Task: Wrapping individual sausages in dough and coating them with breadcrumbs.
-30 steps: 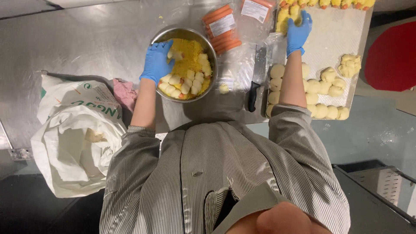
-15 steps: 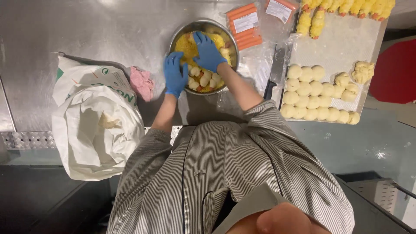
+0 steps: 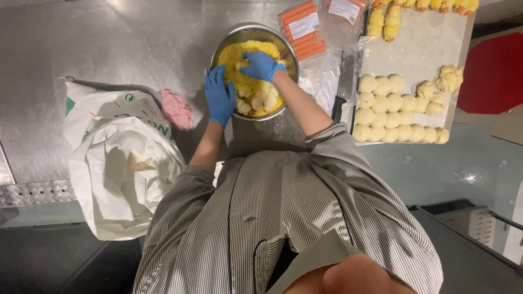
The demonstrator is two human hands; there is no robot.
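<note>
Right, round steel bowl point(image 3: 220, 51) of yellow crumbs w/ pale dough pieces point(image 3: 260, 97) sits mid-counter. Left hand point(image 3: 219, 98), blue-gloved, lies flat, fingers together, on bowl's near-left rim. Right hand point(image 3: 260, 65), also gloved, is inside bowl, curled down into crumbs; what it grips, can't tell. Right of bowl: tray point(image 3: 419, 49) w/ rows of dough balls. Left of bowl: pink cloth point(image 3: 177, 109), white sack point(image 3: 117, 163).

I am standing in a commercial kitchen, at a long stainless steel counter point(image 3: 109, 43). At the upper right of the frame a large tray point(image 3: 430, 49) carries rows of dough pieces point(image 3: 389, 117), packs of sausages point(image 3: 303, 30) lie at the top centre, and a big flour sack point(image 3: 117, 163) sits at the left.
</note>
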